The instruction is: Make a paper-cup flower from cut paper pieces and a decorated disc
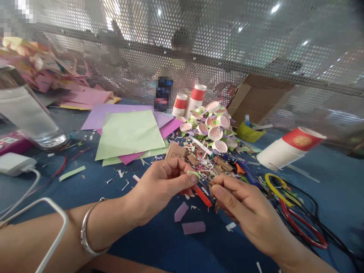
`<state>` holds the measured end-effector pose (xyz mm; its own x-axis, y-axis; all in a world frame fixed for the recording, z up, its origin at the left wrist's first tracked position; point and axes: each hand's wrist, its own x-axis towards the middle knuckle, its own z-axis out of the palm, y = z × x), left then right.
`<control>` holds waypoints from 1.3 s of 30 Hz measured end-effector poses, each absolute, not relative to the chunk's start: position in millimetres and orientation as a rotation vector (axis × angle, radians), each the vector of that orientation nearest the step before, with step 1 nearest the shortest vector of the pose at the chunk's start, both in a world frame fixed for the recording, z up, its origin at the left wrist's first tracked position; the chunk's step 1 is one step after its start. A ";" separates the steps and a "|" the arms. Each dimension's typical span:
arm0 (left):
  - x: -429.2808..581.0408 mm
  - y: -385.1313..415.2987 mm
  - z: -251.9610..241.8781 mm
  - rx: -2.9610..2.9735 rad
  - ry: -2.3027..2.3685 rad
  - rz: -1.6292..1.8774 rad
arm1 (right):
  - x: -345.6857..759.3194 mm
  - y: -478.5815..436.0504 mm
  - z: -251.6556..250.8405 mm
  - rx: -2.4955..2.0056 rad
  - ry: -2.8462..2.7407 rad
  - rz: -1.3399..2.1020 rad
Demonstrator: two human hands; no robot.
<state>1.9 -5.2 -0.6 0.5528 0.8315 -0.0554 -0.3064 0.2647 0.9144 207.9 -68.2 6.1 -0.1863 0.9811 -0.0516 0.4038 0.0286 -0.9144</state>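
My left hand (163,185), with a silver bangle at the wrist, pinches a small strip of light green paper (194,174) between thumb and fingertips. Close to its right, my right hand (241,206) is closed in a pinch; something thin and dark may be at its fingertips, too small to name. A red-orange strip-like object (204,197) lies between the hands, its upper end hidden by the left fingers. Two purple paper pieces (193,227) rest on the blue tabletop (148,242) below. Beyond the fingers spreads a heap of paper scraps (203,161).
Green paper sheets (131,132) lie at centre left. Behind the scraps are a pile of cut cup bottoms (215,133) and stacked paper cups (196,100). Tilted cups (290,148), scissors (303,223) and black cables stand right. A water-filled glass (34,117) and white cable are left.
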 end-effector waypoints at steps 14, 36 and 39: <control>0.9 -2.9 -0.5 1.037 0.659 0.828 | 206.6 -66.7 8.0 -1.446 -1.715 1.081; 6.2 -8.1 1.7 0.968 0.691 0.782 | 196.5 -60.8 -0.7 -1.264 -1.251 1.371; 7.2 -10.3 2.5 0.968 0.682 0.773 | 192.8 -61.6 0.4 -1.271 -1.279 1.326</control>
<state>7.2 -10.3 2.5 0.5511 0.8189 -0.1605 -0.2611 0.3519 0.8989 192.8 -61.6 0.4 -0.0971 0.9906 -0.0960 0.0596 -0.0905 -0.9941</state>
